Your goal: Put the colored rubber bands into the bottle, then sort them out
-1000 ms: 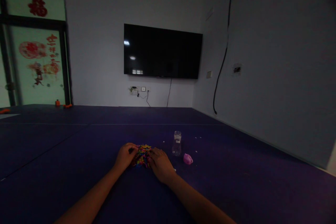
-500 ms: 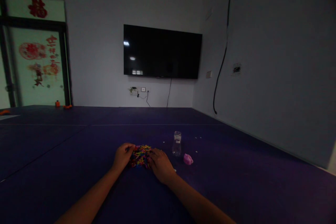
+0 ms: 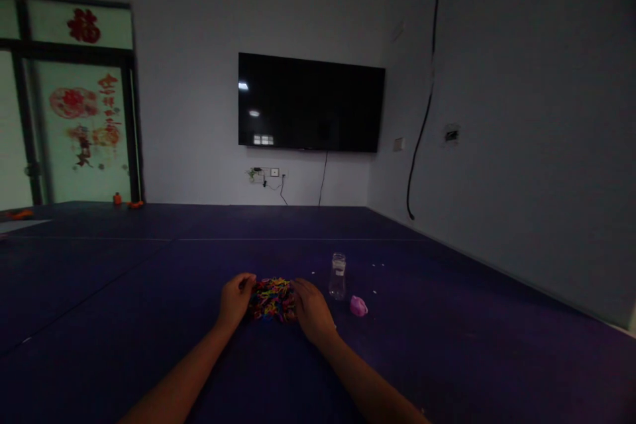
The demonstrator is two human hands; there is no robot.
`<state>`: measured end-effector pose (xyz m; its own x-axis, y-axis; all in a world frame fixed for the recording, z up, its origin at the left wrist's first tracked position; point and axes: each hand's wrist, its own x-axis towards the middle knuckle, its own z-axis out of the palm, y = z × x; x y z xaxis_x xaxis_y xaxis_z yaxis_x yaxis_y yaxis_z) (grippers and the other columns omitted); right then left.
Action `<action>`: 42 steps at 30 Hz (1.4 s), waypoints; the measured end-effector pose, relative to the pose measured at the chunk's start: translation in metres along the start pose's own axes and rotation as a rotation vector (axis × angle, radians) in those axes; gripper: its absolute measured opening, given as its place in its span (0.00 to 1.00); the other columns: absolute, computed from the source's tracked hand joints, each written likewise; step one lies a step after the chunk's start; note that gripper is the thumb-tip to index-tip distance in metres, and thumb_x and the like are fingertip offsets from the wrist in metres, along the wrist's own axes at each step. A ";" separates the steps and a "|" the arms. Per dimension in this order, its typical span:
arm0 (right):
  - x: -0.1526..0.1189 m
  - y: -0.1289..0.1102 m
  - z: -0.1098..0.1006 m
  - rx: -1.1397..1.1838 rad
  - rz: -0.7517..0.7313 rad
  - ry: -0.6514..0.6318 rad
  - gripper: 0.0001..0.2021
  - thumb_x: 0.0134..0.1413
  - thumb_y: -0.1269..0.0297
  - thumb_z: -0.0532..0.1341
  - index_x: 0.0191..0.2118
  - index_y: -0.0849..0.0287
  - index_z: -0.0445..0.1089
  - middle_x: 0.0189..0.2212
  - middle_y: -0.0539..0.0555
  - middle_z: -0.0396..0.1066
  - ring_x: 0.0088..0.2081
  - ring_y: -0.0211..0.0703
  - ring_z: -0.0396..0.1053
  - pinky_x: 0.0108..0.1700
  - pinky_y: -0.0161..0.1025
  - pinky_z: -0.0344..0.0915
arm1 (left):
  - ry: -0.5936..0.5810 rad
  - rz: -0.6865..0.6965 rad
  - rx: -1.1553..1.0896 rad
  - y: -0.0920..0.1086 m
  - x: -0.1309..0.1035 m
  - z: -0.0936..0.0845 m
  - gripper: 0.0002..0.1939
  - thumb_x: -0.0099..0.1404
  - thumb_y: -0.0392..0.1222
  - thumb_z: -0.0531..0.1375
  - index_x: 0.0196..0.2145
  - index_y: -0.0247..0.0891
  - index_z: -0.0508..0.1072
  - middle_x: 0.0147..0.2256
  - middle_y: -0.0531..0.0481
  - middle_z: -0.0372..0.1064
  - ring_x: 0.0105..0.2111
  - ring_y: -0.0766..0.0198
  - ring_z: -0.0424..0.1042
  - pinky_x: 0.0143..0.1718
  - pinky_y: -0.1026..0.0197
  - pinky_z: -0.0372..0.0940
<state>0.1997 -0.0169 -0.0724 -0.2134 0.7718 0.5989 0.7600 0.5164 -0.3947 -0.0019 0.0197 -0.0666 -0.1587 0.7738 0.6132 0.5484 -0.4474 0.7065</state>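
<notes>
A pile of small, thin, many-coloured pieces that look like rubber bands (image 3: pixel 272 299) lies on the dark purple surface between my hands. At its left edge is my left hand (image 3: pixel 235 301), fingers curled and thumb and fingertips together; anything in them is too small to make out. My right hand (image 3: pixel 313 310) rests along the pile's right side, fingers stretched out and palm down, touching the edge. Just right of it a clear, uncapped bottle (image 3: pixel 337 281) stands upright. A pink cap-like piece (image 3: pixel 358 306) lies beside the bottle.
Tiny white scraps (image 3: pixel 374 291) are scattered near the bottle. Small orange objects (image 3: pixel 134 205) sit at the far left edge by the glass door (image 3: pixel 84 119). A television (image 3: pixel 311 103) hangs on the far wall, and a black cable (image 3: pixel 422 126) runs down the right wall.
My right hand has drawn slightly right, and more of the pile shows between my hands. My left hand stays at the pile's left edge. The whole view has shifted slightly.
</notes>
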 end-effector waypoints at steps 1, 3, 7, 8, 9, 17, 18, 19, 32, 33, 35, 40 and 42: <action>-0.001 0.000 -0.001 0.015 0.019 0.040 0.20 0.57 0.72 0.46 0.51 0.62 0.67 0.50 0.60 0.66 0.53 0.48 0.62 0.55 0.47 0.58 | 0.011 0.008 0.005 0.004 -0.001 -0.001 0.18 0.60 0.51 0.50 0.30 0.37 0.74 0.32 0.44 0.75 0.35 0.55 0.73 0.40 0.53 0.66; -0.003 0.000 -0.004 0.055 0.045 0.111 0.20 0.57 0.73 0.46 0.51 0.62 0.67 0.49 0.60 0.67 0.52 0.48 0.63 0.55 0.47 0.59 | 0.021 0.026 0.013 0.015 -0.005 -0.005 0.17 0.60 0.50 0.50 0.30 0.37 0.74 0.34 0.42 0.74 0.37 0.54 0.73 0.43 0.52 0.65; -0.014 -0.009 -0.011 0.178 0.113 0.212 0.17 0.56 0.70 0.48 0.46 0.62 0.70 0.41 0.60 0.71 0.44 0.48 0.68 0.49 0.45 0.64 | -0.065 0.042 -0.002 0.042 -0.024 -0.017 0.17 0.61 0.52 0.51 0.30 0.39 0.74 0.29 0.47 0.74 0.30 0.59 0.72 0.35 0.58 0.66; -0.017 -0.012 -0.012 0.210 0.153 0.233 0.16 0.55 0.70 0.49 0.43 0.62 0.71 0.39 0.60 0.72 0.42 0.47 0.69 0.47 0.44 0.65 | -0.145 0.023 -0.034 0.047 -0.032 -0.021 0.18 0.61 0.52 0.51 0.30 0.38 0.74 0.27 0.48 0.73 0.28 0.59 0.72 0.33 0.59 0.66; -0.020 -0.016 -0.011 0.238 0.199 0.247 0.15 0.55 0.69 0.49 0.41 0.61 0.72 0.37 0.59 0.73 0.41 0.47 0.70 0.45 0.42 0.65 | -0.224 0.003 -0.064 0.052 -0.041 -0.025 0.19 0.61 0.53 0.51 0.29 0.38 0.74 0.25 0.48 0.73 0.26 0.60 0.71 0.30 0.60 0.65; -0.046 -0.037 -0.004 0.246 0.327 0.177 0.16 0.49 0.74 0.49 0.35 0.60 0.75 0.36 0.57 0.75 0.40 0.46 0.71 0.46 0.41 0.64 | -0.439 -0.147 -0.204 0.044 -0.099 -0.050 0.18 0.58 0.54 0.54 0.31 0.36 0.75 0.26 0.47 0.73 0.28 0.61 0.71 0.32 0.61 0.64; -0.049 -0.037 -0.004 0.230 0.304 0.162 0.17 0.49 0.76 0.49 0.35 0.60 0.75 0.36 0.57 0.75 0.41 0.45 0.71 0.48 0.41 0.64 | -0.441 -0.161 -0.220 0.042 -0.099 -0.051 0.18 0.58 0.54 0.54 0.31 0.36 0.75 0.26 0.47 0.73 0.28 0.60 0.71 0.32 0.61 0.64; -0.051 -0.037 -0.004 0.213 0.285 0.148 0.18 0.48 0.77 0.49 0.36 0.60 0.75 0.37 0.57 0.74 0.41 0.45 0.71 0.49 0.41 0.63 | -0.445 -0.174 -0.235 0.040 -0.099 -0.052 0.18 0.57 0.54 0.55 0.31 0.36 0.75 0.26 0.47 0.73 0.28 0.60 0.71 0.32 0.61 0.64; -0.054 -0.041 -0.004 -0.013 0.239 -0.040 0.24 0.47 0.80 0.49 0.47 0.56 0.72 0.47 0.55 0.70 0.50 0.46 0.65 0.52 0.42 0.59 | -0.472 -0.258 -0.242 0.033 -0.097 -0.058 0.23 0.53 0.60 0.56 0.32 0.37 0.75 0.27 0.46 0.75 0.29 0.57 0.74 0.34 0.59 0.68; -0.054 -0.040 -0.002 -0.032 0.226 -0.050 0.24 0.48 0.80 0.49 0.47 0.56 0.71 0.48 0.55 0.70 0.50 0.46 0.64 0.52 0.42 0.59 | -0.467 -0.255 -0.234 0.033 -0.097 -0.057 0.22 0.53 0.59 0.56 0.31 0.37 0.75 0.27 0.46 0.75 0.29 0.57 0.74 0.34 0.59 0.68; -0.055 -0.037 0.000 -0.066 0.203 -0.066 0.24 0.49 0.79 0.49 0.49 0.55 0.70 0.49 0.55 0.69 0.51 0.47 0.63 0.53 0.43 0.59 | -0.447 -0.246 -0.219 0.034 -0.097 -0.058 0.20 0.53 0.58 0.56 0.31 0.38 0.75 0.27 0.47 0.75 0.29 0.58 0.74 0.33 0.59 0.68; -0.056 -0.034 0.005 -0.092 0.160 -0.077 0.25 0.50 0.79 0.49 0.52 0.57 0.67 0.49 0.57 0.68 0.54 0.47 0.61 0.55 0.44 0.57 | -0.337 -0.248 -0.149 0.039 -0.099 -0.062 0.17 0.55 0.55 0.56 0.29 0.39 0.75 0.26 0.49 0.75 0.29 0.59 0.74 0.34 0.60 0.68; -0.055 -0.036 0.005 -0.082 0.135 -0.073 0.24 0.50 0.79 0.49 0.53 0.60 0.67 0.50 0.59 0.67 0.55 0.47 0.59 0.57 0.44 0.55 | -0.284 -0.266 -0.134 0.039 -0.100 -0.066 0.17 0.55 0.54 0.56 0.29 0.39 0.75 0.27 0.48 0.76 0.30 0.58 0.74 0.35 0.59 0.68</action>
<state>0.1810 -0.0760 -0.0949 -0.1480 0.8585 0.4909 0.8317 0.3767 -0.4079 -0.0189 -0.1046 -0.0767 -0.0376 0.9550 0.2943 0.4041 -0.2548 0.8785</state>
